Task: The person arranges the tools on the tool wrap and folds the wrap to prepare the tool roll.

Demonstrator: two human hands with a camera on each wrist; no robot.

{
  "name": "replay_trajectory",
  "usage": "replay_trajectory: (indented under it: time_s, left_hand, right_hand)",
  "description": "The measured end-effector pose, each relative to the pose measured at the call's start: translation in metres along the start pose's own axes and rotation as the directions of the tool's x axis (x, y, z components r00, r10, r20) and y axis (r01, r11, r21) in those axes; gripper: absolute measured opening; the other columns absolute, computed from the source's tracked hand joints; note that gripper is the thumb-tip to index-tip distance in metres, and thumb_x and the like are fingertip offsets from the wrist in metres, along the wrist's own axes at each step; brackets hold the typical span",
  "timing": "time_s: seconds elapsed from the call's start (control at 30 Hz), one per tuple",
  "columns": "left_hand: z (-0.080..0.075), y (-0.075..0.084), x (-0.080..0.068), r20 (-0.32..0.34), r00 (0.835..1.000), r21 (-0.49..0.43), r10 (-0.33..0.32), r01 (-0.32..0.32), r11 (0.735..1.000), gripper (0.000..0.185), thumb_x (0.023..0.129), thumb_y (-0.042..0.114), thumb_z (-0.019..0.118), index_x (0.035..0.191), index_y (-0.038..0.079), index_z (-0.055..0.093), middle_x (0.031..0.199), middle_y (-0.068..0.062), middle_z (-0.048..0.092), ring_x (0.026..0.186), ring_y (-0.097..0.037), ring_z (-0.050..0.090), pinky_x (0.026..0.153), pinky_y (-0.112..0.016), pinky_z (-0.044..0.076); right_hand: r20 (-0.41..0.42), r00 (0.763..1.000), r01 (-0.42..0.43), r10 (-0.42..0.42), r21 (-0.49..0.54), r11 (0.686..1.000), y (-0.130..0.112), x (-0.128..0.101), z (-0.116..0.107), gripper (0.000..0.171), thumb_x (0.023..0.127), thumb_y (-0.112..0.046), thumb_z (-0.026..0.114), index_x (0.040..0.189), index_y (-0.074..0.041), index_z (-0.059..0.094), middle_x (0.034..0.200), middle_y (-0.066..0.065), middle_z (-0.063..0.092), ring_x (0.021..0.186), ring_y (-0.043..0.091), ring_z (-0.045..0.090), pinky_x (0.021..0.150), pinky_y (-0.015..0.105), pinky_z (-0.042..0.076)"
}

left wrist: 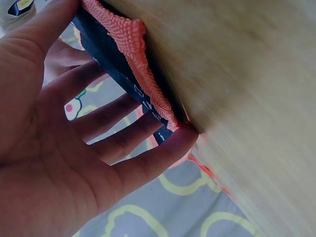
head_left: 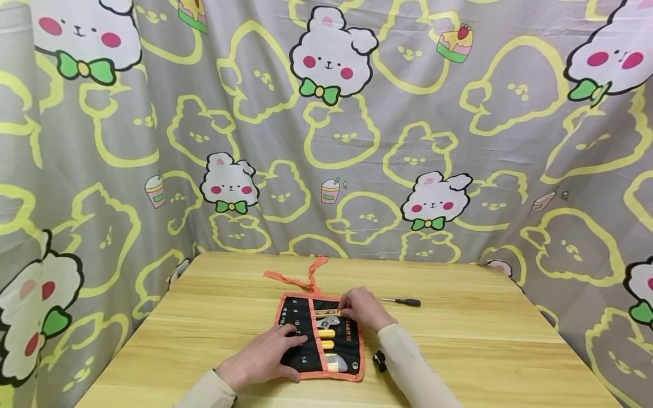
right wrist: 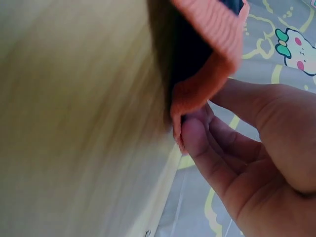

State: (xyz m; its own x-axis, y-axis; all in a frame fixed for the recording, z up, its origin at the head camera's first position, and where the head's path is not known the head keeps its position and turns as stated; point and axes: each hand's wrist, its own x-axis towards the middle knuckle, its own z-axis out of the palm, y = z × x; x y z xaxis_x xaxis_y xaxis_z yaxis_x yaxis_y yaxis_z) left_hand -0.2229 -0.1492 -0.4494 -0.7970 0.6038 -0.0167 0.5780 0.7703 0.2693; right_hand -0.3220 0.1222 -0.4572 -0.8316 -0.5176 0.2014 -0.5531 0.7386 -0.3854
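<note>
Head view shows a black tool roll [head_left: 306, 334] with orange trim lying open in the middle of the wooden desk [head_left: 204, 317], its orange tie strap [head_left: 301, 277] trailing toward the far edge. The left hand [head_left: 267, 357] rests flat on the roll's left side, fingers straight and spread, pressing the fabric down; the left wrist view shows those fingers against the orange hem. The right hand [head_left: 363, 309] sits at the roll's upper right, fingertips pinched on a slim yellow-handled tool [head_left: 326, 313] lying across the pockets. More yellow handles [head_left: 326, 339] and a grey tool sit in the pockets below. A black-handled screwdriver [head_left: 403, 302] lies on the desk just right of the right hand.

The pinch looks light, so the tool could slip from the fingertips. If the left hand eases off, the roll may slide or bunch, dragging the neighbouring tools loose.
</note>
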Motion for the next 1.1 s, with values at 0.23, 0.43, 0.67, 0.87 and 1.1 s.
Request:
replay_trajectory:
  time_s: [0.23,0.43,0.67,0.87,1.1]
  left_hand:
    - [0.000,0.000,0.000,0.006,1.000,-0.011,0.004,-0.004,1.000,0.075,0.080,0.059,0.079,0.142,0.020,0.063,0.142,-0.013,0.056,0.123,-0.033,0.058,0.099,-0.050,0.053]
    - [0.001,0.000,0.001,0.007,1.000,-0.014,-0.003,0.003,1.000,0.075,0.080,0.059,0.079,0.142,0.020,0.063,0.142,-0.014,0.056,0.124,-0.035,0.058,0.100,-0.052,0.052]
    - [0.001,0.000,0.001,0.012,1.000,-0.007,-0.009,0.009,1.000,0.076,0.080,0.059,0.079,0.143,0.020,0.062,0.143,-0.014,0.055,0.125,-0.034,0.058,0.100,-0.052,0.052]
    - [0.001,0.000,0.001,0.017,1.000,-0.010,-0.015,0.015,1.000,0.075,0.080,0.059,0.079,0.143,0.021,0.062,0.144,-0.014,0.055,0.126,-0.035,0.057,0.101,-0.052,0.052]
    - [0.000,-0.001,0.001,0.012,1.000,-0.001,-0.012,0.012,1.000,0.076,0.080,0.059,0.079,0.143,0.021,0.062,0.144,-0.015,0.055,0.127,-0.035,0.057,0.101,-0.052,0.051]
  right_hand:
    - [-0.002,1.000,-0.005,0.005,0.005,1.000,-0.004,0.001,0.004,0.006,0.091,-0.010,0.078,0.085,-0.012,0.079,0.079,-0.001,0.073,0.064,0.004,0.059,0.061,0.025,0.051]
    - [-0.001,1.000,-0.006,0.006,0.022,1.000,-0.008,0.001,0.003,0.007,0.092,-0.008,0.077,0.086,-0.010,0.079,0.078,0.000,0.072,0.063,0.005,0.060,0.061,0.025,0.052]
    - [0.045,0.996,-0.076,0.073,0.061,0.995,-0.008,-0.001,0.003,0.011,0.096,-0.017,0.074,0.087,-0.013,0.078,0.074,-0.007,0.069,0.061,0.005,0.055,0.059,0.024,0.049]
    - [0.071,0.992,-0.114,0.108,0.088,0.990,-0.009,-0.004,0.002,0.015,0.091,-0.026,0.080,0.083,-0.013,0.078,0.068,-0.008,0.065,0.056,0.006,0.054,0.056,0.024,0.046]
    - [0.080,0.987,-0.144,0.138,0.084,0.986,-0.014,-0.003,0.001,0.019,0.089,-0.028,0.082,0.082,-0.011,0.077,0.064,-0.007,0.062,0.053,0.008,0.052,0.053,0.024,0.044]
